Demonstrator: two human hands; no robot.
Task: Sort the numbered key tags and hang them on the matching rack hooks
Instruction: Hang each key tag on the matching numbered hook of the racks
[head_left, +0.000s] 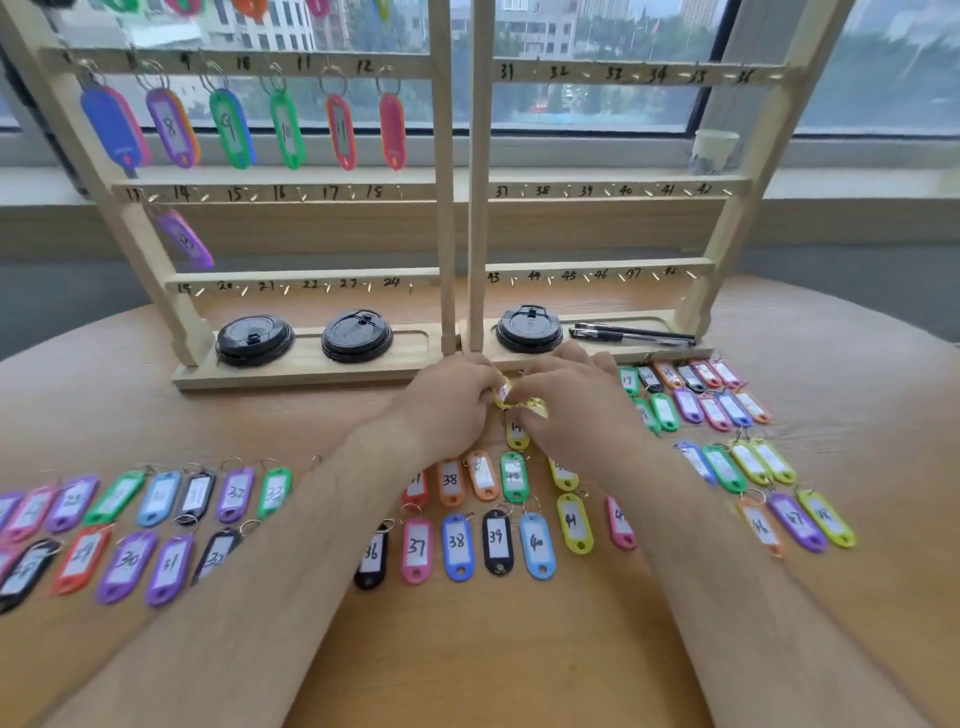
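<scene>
left hand (452, 402) grip: pinching yellow key tags (535, 407) | right hand (579, 410) grip: pinching same tags; on bench (493, 649), before rack (311, 371)

Both bare forearms reach forward and converge; left hand (452, 402) and right hand (576, 400) meet, together pinching a yellow tag (532, 405).

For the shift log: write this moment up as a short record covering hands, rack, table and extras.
hands: left hand and right hand meet, both pinching yellow tags, one marked 14
rack: wooden rack; hanging tags fill the row ending at 12; purple tag on hook 13; visible hooks from 14 up are bare
table: loose tags lie in rows on the table
extras: three black lids and pens in the rack base
</scene>
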